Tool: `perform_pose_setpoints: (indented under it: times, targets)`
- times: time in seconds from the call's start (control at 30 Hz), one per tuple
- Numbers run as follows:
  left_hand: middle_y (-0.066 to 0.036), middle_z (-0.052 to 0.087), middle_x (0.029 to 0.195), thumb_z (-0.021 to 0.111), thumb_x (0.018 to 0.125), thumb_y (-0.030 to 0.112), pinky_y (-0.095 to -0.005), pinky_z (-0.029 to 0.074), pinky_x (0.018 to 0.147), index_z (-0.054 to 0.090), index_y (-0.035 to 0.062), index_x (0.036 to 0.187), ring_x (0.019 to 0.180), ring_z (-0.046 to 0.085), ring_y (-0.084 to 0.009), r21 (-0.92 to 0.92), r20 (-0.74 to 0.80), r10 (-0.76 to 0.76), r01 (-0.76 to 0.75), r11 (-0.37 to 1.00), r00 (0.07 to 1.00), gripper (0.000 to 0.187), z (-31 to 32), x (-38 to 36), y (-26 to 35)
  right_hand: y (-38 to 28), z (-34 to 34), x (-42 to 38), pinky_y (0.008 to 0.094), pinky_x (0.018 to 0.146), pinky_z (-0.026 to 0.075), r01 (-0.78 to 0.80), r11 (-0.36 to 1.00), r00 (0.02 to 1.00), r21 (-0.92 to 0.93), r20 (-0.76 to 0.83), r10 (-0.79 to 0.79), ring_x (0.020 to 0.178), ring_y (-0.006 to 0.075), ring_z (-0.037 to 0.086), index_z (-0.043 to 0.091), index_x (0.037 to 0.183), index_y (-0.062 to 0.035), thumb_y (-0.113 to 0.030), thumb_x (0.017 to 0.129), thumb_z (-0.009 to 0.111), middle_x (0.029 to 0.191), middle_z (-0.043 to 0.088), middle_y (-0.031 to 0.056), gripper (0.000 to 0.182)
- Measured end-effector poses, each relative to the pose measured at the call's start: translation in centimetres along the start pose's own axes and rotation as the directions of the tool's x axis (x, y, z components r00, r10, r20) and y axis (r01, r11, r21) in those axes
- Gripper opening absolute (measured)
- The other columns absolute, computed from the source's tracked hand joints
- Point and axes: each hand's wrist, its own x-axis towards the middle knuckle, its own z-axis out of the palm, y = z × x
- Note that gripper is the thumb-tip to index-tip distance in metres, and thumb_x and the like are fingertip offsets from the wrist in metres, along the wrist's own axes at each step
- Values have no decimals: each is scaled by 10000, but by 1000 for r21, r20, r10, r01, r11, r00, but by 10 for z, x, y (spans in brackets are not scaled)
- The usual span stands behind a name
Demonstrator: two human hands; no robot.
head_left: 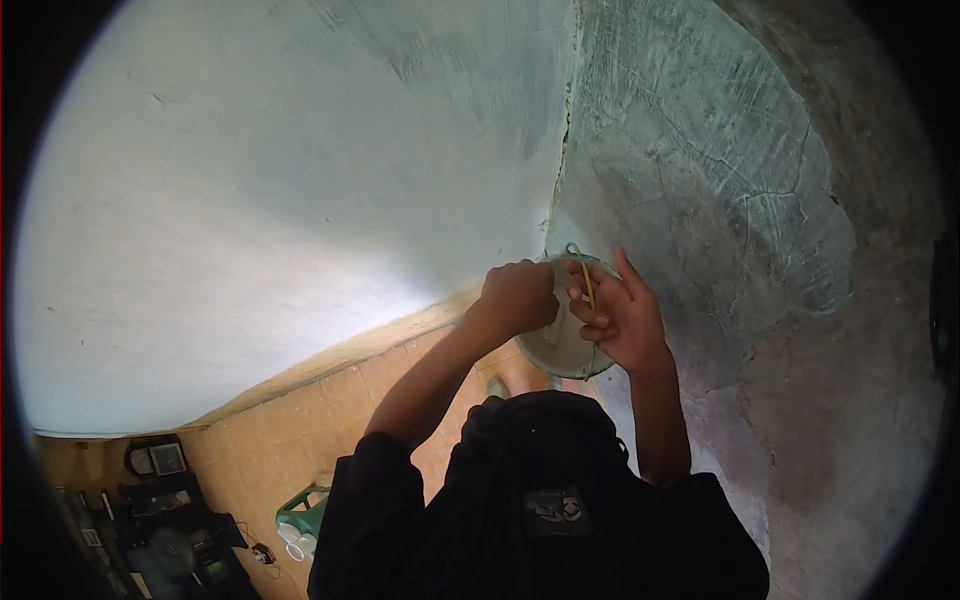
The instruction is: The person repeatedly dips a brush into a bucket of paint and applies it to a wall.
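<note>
A round bucket (570, 356) with a pale inside is beneath both hands, close to the corner of two walls. Its thin handle (588, 287), yellow along part of its length, crosses the opening. My right hand (632, 318) is turned palm up, its curled fingers hooked around the handle and its thumb sticking out. Over the left side of the opening, my left hand (518, 297) is closed in a fist. A pale shape (552, 330) shows just below that fist; whether the fist grips it is hidden.
A smooth whitish wall (250, 180) meets a rough, cracked grey wall (710, 150) along a dark crack. Orange floor tiles (300, 425) lie below. A green plastic stool (304, 515) and dark shelving with various items (165, 520) stand at lower left. A dark-clothed upper body (540, 500) fills the lower middle.
</note>
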Motion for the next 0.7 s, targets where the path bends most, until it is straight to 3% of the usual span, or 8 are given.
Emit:
perform_pose_setpoints:
  times: [0.23,0.3,0.33,0.4,0.43,0.47,0.57,0.7]
  targets:
    - [-163,677,854,619,753,220,-424,544,726,667,34,872,816,687,-330,57,7,-7,6,998,1000,226,-5,-5,-1,-5,-9,1,187,462,284,-24,1000,999,4,33,24,579,75,365,498,1203,-49,-601,983,317,926,552,49,621]
    - [-101,661,605,559,855,263,-399,544,648,718,45,763,631,685,-267,67,-179,61,-49,997,982,285,-5,-10,-10,-6,-12,0,189,462,283,-23,1000,1000,5,13,23,580,75,368,502,1201,-50,-598,981,331,930,555,48,615]
    - [-101,661,605,559,855,263,-399,544,648,718,45,763,631,685,-267,66,-181,58,-47,997,982,285,-10,-13,-12,-7,-13,0,189,462,283,-25,1000,1000,4,15,25,580,75,368,502,1201,-50,-598,981,331,930,555,48,615]
    - [-119,673,646,570,870,268,-378,540,635,730,31,832,647,690,-226,-129,-51,-28,21,991,998,288,-29,-23,-17,-9,-15,1,192,464,282,-19,1000,1000,4,10,19,582,76,370,511,1197,-53,-596,980,339,929,557,44,610]
    - [-93,663,638,582,896,263,-320,518,592,730,4,904,590,647,-156,-290,2,-45,43,956,999,299,-35,-28,-24,-11,-16,2,192,464,282,-16,1000,1000,3,13,16,582,76,370,511,1197,-53,-596,980,339,929,557,44,610]
    - [-93,663,638,582,896,263,-320,518,592,730,4,904,590,647,-156,-286,-1,-43,41,957,999,299,-39,-32,-31,-11,-17,2,193,464,282,-22,1000,1000,12,-6,22,582,76,372,516,1194,-56,-592,982,340,926,557,42,603]
    - [-39,632,652,582,949,253,-259,456,541,705,-25,1052,559,518,-84,-692,37,7,21,721,999,321,-32,-44,-58,-12,-23,2,195,466,282,-26,999,999,34,-20,27,578,77,374,522,1187,-61,-585,986,340,921,558,38,590]
    - [-84,670,804,530,997,229,-291,507,688,650,-32,1152,719,604,-145,-813,50,148,-46,581,988,326,13,-58,-89,-16,-25,2,196,465,283,-36,997,999,65,-23,37,569,76,375,527,1177,-69,-575,991,340,910,561,31,570]
